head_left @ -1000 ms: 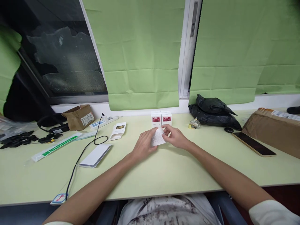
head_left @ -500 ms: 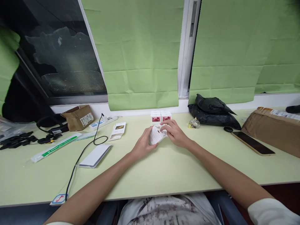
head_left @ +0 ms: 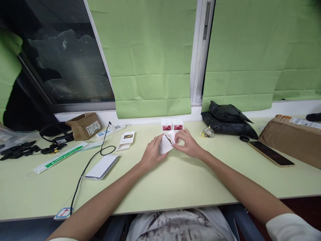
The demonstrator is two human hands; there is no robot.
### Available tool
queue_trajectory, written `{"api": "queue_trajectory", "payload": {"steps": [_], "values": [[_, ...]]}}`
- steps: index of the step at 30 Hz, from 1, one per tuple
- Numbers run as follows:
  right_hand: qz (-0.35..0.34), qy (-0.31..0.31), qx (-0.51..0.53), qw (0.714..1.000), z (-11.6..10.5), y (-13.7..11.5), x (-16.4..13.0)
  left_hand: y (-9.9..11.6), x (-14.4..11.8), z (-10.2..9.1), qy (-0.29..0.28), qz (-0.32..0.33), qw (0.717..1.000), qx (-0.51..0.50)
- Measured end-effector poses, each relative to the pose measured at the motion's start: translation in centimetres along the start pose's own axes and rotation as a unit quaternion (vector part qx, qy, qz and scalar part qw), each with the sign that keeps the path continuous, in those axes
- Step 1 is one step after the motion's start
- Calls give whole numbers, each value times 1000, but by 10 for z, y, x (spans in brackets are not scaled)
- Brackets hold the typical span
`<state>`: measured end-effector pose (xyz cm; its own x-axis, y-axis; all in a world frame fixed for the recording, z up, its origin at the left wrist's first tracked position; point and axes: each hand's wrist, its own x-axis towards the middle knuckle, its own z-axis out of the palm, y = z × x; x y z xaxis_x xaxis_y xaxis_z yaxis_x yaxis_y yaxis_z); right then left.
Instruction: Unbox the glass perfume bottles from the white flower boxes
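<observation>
My left hand (head_left: 151, 152) grips a small white carton (head_left: 164, 146) with fine print on its near side, thumb below and fingers on its left edge. A dark gap with a hint of yellow shows at the carton's right part. My right hand (head_left: 188, 144) pinches the carton's right edge between thumb and forefinger. Behind the hands, against the wall, stand white boxes (head_left: 167, 127) with red pictures. A flattened white carton (head_left: 127, 138) with a dark picture lies to the left, and a folded white card (head_left: 101, 168) lies nearer me.
Left, a black cable (head_left: 82, 169) crosses the table near a green-striped plastic packet (head_left: 62, 157), a power strip (head_left: 112, 130) and an open brown box (head_left: 84, 129). Right are a small glass bottle (head_left: 208, 132), black bags (head_left: 225, 122), a phone (head_left: 271, 154) and a cardboard parcel (head_left: 291, 140).
My right hand's fingers have come down into a pinch on the carton's right edge. The dark gap in the carton looks longer. My left hand keeps its hold.
</observation>
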<state>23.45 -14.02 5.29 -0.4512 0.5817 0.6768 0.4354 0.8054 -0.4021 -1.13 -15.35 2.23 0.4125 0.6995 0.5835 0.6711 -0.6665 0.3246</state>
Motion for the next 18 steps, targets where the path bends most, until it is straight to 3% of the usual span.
{"api": "queue_trajectory", "payload": {"steps": [7,18], "values": [[47,19,6,999,4,6,-1,-2,-1,-1,-16,31,997,75],[66,43,-3,997,3,9,-1,-2,-1,-3,-29,46,996,70]]}}
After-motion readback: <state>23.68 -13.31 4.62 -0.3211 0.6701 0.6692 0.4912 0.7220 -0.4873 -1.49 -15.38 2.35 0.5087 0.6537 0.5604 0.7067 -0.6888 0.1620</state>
